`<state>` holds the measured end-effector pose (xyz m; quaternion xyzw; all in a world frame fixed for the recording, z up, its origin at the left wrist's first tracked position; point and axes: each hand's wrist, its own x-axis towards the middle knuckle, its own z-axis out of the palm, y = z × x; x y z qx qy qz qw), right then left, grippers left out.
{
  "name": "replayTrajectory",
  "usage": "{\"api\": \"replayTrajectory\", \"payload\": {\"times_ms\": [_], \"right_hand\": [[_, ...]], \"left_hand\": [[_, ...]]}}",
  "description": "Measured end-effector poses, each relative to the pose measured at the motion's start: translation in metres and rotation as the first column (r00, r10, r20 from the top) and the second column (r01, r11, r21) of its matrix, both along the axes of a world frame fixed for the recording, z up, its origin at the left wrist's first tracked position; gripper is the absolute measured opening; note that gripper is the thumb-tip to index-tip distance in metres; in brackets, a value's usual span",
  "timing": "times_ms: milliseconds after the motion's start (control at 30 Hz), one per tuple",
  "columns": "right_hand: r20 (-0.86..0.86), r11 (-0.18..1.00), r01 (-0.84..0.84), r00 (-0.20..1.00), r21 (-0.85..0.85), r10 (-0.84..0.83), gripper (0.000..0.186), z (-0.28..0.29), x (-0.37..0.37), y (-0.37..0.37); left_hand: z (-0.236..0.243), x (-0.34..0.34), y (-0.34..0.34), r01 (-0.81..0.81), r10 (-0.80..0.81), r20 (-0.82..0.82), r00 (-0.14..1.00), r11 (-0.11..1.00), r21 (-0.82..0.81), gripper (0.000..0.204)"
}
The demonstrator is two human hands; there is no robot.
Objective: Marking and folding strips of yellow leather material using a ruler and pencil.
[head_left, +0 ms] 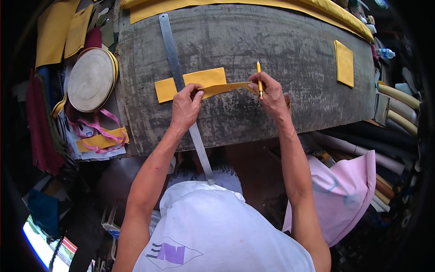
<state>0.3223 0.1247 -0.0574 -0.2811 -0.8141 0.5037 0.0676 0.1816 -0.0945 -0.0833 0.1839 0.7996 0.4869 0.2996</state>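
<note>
A narrow yellow strip of sheet material is stretched between my two hands above the dark worktable. My left hand pinches its left end between thumb and fingers. At the other end, my right hand grips the strip and also has a yellow pencil between its fingers, point facing away from me. Just beyond the strip lies a flat yellow rectangle. A smaller yellow piece is left of it, beside a long metal ruler that runs under or behind my left hand.
A yellow roll lies along the far edge. One folded yellow piece is at the right. Left of the table are a round disc and a pink tape measure. Rolled materials and pink cloth stand at the right.
</note>
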Motion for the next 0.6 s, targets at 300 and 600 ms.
{"api": "replayTrajectory", "payload": {"times_ms": [300,600], "right_hand": [[0.086,0.98,-0.039,0.996,0.195,0.022,0.027,-0.026,-0.036,0.016],[0.049,0.985,-0.015,0.999,0.174,0.007,0.025,-0.028,-0.034,0.016]], "left_hand": [[-0.008,-0.026,0.02,-0.001,-0.055,-0.239,0.97,0.973,-0.23,0.028],[-0.014,-0.018,0.02,-0.058,0.004,-0.304,0.953,0.984,-0.167,0.032]]}}
